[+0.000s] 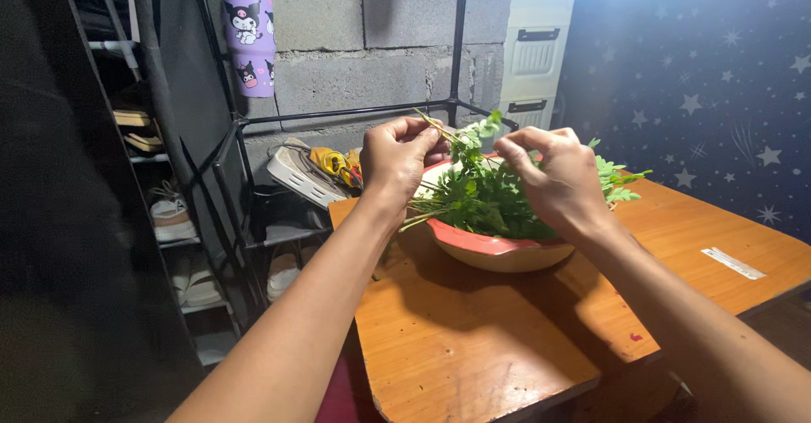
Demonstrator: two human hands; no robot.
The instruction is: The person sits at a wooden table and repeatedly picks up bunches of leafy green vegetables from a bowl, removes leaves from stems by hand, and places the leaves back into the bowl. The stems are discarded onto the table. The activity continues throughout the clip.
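Left hand (397,163): raised above the bowl's left rim, fingers curled in, thumb and forefinger pinched on a thin green stem (432,126) that slants up and to the left of the leaf heap

Right hand (553,180): raised over the right half of the bowl, back of the hand toward the camera, fingertips drawn together on the leafy end of the same sprig; what lies inside the palm cannot be told

Leafy greens (481,195): a loose heap of small-leaved green sprigs piled in the bowl, stems trailing over the left rim, a few leaf tips sticking out past the right hand

Bowl (494,252): shallow, round, red inside with a pale outer wall; stands on the table near its far edge, directly below both hands

Table (498,330): orange-brown wood, glossy, front corner chipped; a small white strip (732,263) lies on its right part, well apart from the bowl

Shoe rack (253,220): black metal frame left of the table, holding pale shoes and sandals on several levels

Purple tumbler (251,30): printed with cartoon figures, hangs at the rack's top

Wall (372,51): grey concrete block behind the rack; dark blue star-patterned covering (718,77) at right
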